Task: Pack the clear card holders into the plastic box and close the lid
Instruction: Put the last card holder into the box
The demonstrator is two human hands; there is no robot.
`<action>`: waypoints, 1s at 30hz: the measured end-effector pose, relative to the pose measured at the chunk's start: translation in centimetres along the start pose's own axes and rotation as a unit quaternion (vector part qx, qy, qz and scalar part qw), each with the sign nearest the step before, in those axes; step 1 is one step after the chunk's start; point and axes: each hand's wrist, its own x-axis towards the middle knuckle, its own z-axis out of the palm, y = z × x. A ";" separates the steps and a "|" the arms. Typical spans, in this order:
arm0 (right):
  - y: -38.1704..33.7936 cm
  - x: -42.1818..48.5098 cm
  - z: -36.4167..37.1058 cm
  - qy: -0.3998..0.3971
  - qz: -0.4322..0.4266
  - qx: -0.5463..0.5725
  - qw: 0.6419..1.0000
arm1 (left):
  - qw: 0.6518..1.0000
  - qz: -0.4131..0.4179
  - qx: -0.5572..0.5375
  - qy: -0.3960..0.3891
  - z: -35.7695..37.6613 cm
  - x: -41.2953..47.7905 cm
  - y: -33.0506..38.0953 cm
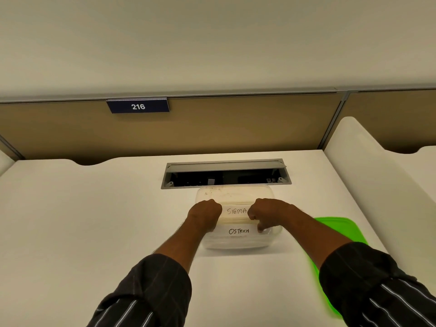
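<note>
Inside the plastic box [238,244], both hands [232,215] apparently grip card holders [238,231] reading "SIGMA"; "OSTRICH".

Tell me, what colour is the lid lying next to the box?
Bright green. The flat plastic lid shows in the head view.

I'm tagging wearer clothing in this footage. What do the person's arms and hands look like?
Both hands, left hand and right hand, are bare: no gloves, rings or watch visible. Each forearm is uncovered, with dark sleeves bearing thin pale stripes pushed up toward the elbows.
</note>
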 end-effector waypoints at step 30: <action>3.1 -0.9 -0.1 0.261 0.284 0.341 0.857 | 0.906 -0.246 -0.303 0.161 -0.9 -1.2 -2.0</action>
